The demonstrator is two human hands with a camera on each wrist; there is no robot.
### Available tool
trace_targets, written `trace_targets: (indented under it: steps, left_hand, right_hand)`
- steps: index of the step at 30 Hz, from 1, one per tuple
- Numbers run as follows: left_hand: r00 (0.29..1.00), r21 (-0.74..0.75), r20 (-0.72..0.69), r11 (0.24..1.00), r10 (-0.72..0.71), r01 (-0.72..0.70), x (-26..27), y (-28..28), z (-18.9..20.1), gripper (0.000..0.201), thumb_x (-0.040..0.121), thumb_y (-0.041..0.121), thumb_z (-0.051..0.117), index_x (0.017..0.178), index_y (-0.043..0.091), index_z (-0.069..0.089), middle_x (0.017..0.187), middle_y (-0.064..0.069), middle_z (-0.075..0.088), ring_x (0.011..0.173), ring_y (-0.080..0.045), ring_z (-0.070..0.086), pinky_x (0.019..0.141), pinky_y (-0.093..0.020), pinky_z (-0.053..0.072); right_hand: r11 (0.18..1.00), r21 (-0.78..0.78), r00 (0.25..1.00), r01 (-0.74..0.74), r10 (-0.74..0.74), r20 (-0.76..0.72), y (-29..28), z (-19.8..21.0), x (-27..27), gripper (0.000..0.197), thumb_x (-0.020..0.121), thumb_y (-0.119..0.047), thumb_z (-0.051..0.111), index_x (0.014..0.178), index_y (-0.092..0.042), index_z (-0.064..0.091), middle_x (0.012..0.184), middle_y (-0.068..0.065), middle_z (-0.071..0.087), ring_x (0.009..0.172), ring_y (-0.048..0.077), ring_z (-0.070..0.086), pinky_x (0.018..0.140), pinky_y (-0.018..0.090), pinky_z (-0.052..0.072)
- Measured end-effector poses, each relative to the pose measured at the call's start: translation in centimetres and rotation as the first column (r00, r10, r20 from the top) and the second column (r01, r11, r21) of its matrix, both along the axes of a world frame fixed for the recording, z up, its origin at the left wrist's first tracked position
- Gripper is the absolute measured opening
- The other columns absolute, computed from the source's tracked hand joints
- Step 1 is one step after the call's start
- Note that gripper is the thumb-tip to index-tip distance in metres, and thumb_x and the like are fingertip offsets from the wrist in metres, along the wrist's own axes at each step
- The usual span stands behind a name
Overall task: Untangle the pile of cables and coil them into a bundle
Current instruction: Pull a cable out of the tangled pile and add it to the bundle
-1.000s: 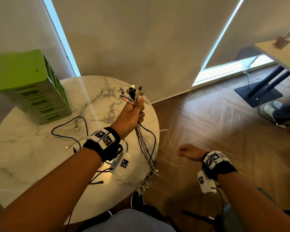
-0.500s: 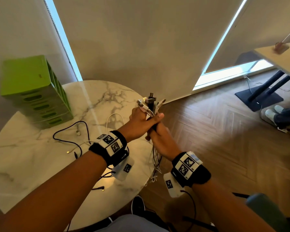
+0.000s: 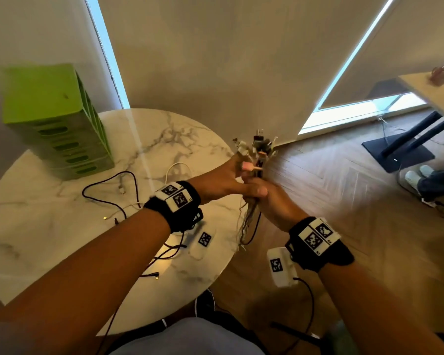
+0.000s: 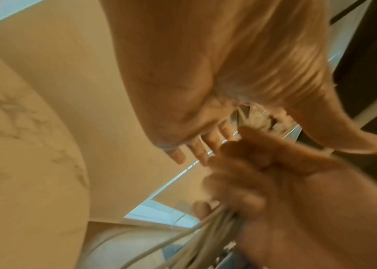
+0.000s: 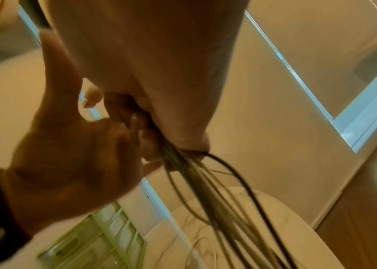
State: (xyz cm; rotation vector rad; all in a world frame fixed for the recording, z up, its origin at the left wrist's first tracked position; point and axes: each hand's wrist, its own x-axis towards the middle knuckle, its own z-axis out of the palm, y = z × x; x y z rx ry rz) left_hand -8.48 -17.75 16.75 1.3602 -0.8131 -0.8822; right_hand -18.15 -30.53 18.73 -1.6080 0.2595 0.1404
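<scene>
A bundle of cables point(image 3: 249, 219) is held upright just past the table's right edge, its connector ends point(image 3: 256, 149) fanned out on top. My left hand point(image 3: 223, 180) holds the bundle right under the connectors, fingers wrapped on the far side and thumb stretched across my right fist. My right hand point(image 3: 267, 201) grips the strands directly below. In the left wrist view the left hand point(image 4: 182, 72) sits above the blurred right hand point(image 4: 274, 182). In the right wrist view the right hand point(image 5: 148, 63) clamps the cables point(image 5: 205, 191), which hang down, with the left hand point(image 5: 67, 154) beside it.
Round marble table point(image 3: 62, 226) at left carries a loose black cable point(image 3: 108, 180), a white cable point(image 3: 177, 166) and a green slotted organizer point(image 3: 57, 124). Wooden floor lies to the right, with a black stand base point(image 3: 400, 152) and another person's feet point(image 3: 420, 175) at far right.
My right hand came in from low on the right and took hold of the bundle under my left hand. The bundle has moved right, off the table's edge.
</scene>
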Motion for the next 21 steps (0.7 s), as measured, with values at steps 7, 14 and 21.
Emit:
trace_targets:
  steps: [7, 14, 21]
  left_hand:
    - [0.885, 0.396, 0.197, 0.86, -0.421, 0.321, -0.5, -3.4, -3.4, 0.018, 0.082, 0.023, 0.084, 0.096, 0.026, 0.074, 0.092, 0.023, 0.072, 0.087, 0.002, 0.063, 0.088, -0.027, 0.045]
    - [0.795, 0.062, 0.556, 0.942, 0.242, -0.33, -1.3, -8.3, -6.8, 0.046, 0.092, 0.037, 0.06, 0.113, -0.003, 0.058, 0.113, -0.023, 0.063, 0.093, -0.029, 0.062, 0.093, -0.045, 0.047]
    - [0.983, 0.223, 0.014, 0.959, -0.185, 0.177, -6.5, -10.5, -7.4, 0.034, 0.092, 0.031, 0.072, 0.111, 0.016, 0.049, 0.07, -0.008, 0.072, 0.067, -0.036, 0.072, 0.066, -0.042, 0.059]
  right_hand:
    - [0.96, 0.281, 0.998, 0.007, -0.024, 0.054, -1.0, 2.3, -2.6, 0.027, 0.1, -0.014, 0.041, 0.073, -0.016, 0.038, 0.068, 0.008, 0.019, 0.064, 0.025, 0.019, 0.061, 0.034, 0.027]
    - [0.88, 0.376, 0.898, 0.289, -0.385, 0.211, -1.9, 3.7, -2.4, 0.053, 0.107, -0.011, 0.033, 0.061, -0.025, 0.056, 0.06, -0.004, 0.046, 0.065, 0.013, 0.055, 0.087, 0.034, 0.048]
    - [0.891, 0.268, 0.908, 0.366, -0.406, 0.108, -7.9, 4.2, -1.1, 0.042, 0.103, -0.022, 0.043, 0.061, -0.027, 0.045, 0.06, -0.005, 0.026, 0.054, 0.012, 0.024, 0.062, 0.031, 0.035]
